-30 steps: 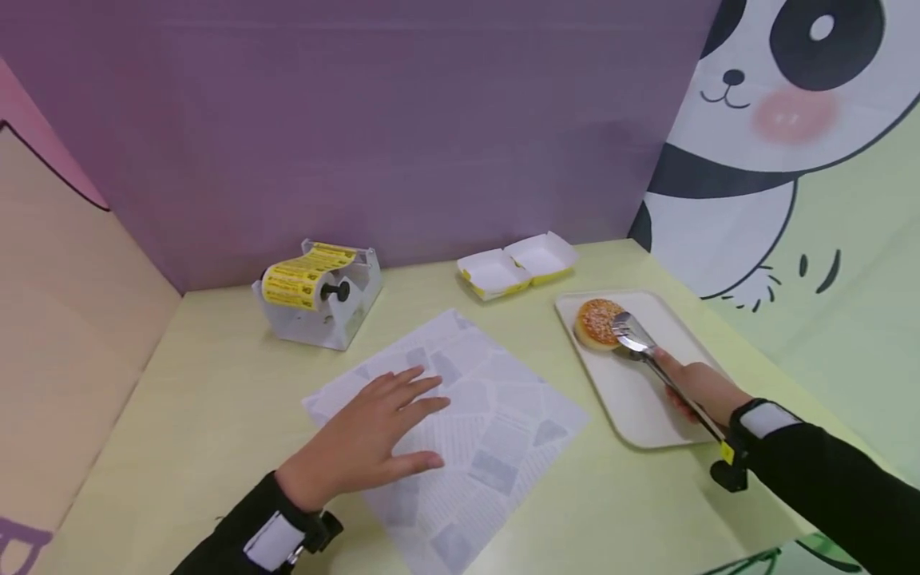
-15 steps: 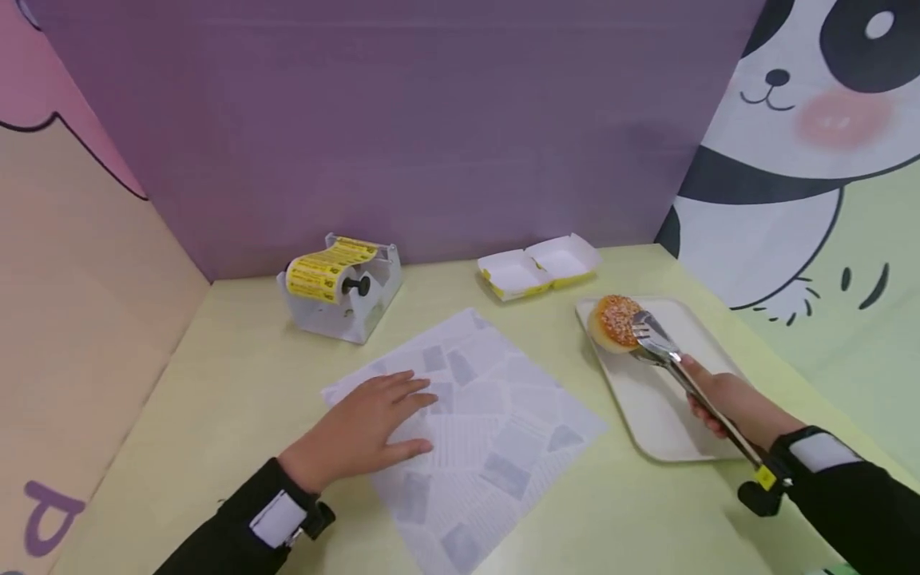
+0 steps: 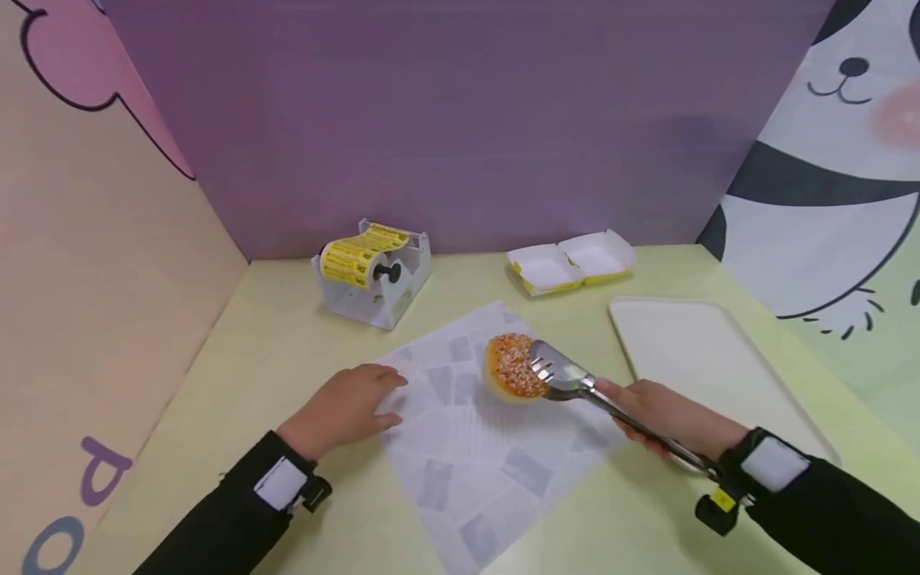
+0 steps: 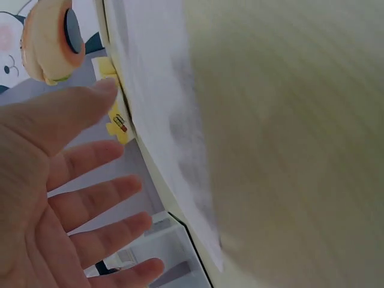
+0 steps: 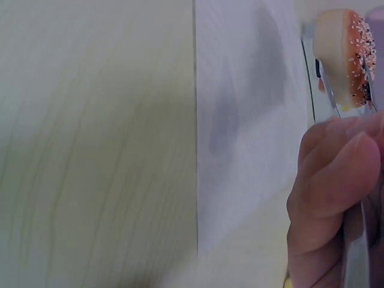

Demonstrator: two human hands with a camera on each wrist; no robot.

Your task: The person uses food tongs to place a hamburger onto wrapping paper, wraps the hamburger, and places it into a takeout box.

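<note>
My right hand (image 3: 668,415) grips metal tongs (image 3: 564,371), whose ends pinch a round, sesame-topped bun (image 3: 512,367). In the head view the bun overlaps the upper middle of a printed paper sheet (image 3: 460,471). The right wrist view has the bun (image 5: 335,54) raised above the paper (image 5: 240,150), fingers wrapped round the tongs' handles. My left hand (image 3: 345,403) is by the sheet's left corner, holding nothing. Its fingers are spread and relaxed in the left wrist view, where a dark tong end (image 4: 72,30) presses the bun's underside (image 4: 45,42).
A white tray (image 3: 690,335) lies on the right of the pale yellow table (image 3: 273,343). Behind the paper stand an opened white-and-yellow carton (image 3: 549,267) and a clear dispenser (image 3: 388,307) with a roll of yellow labels (image 3: 352,267). A purple wall (image 3: 467,128) closes the back.
The right hand has carried the bun in the tongs from the tray leftward over the paper. The left hand has drawn back toward the sheet's left corner. The head view has shifted right.
</note>
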